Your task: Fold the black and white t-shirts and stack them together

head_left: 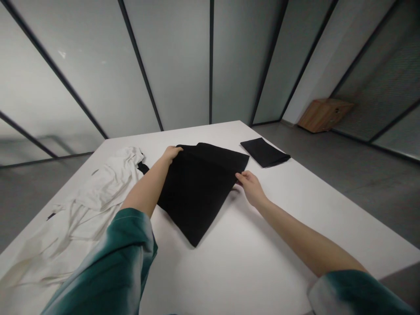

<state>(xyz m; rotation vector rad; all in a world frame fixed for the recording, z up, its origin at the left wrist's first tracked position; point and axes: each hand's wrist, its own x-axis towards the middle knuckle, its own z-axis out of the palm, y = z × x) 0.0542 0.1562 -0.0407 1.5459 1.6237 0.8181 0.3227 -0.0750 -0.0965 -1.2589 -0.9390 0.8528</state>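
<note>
A piece of black cloth (203, 183), apparently folded flat, spreads between my two hands over the middle of the table. At its far left corner my left hand (172, 153) is closed on the edge. My right hand (250, 186) pinches its right edge, with the thumb on top and the other fingers partly beneath. The near corner of the cloth points toward me. Whether the cloth is a garment I cannot tell. Beyond my right hand lies a second black cloth (265, 152), folded into a flat rectangle.
Crumpled white fabric (98, 188) with some black bits covers the left side of the white table (249, 262). Frosted glass panels (183, 65) stand behind the table. A wooden cabinet (323, 114) sits on the grey floor at the far right.
</note>
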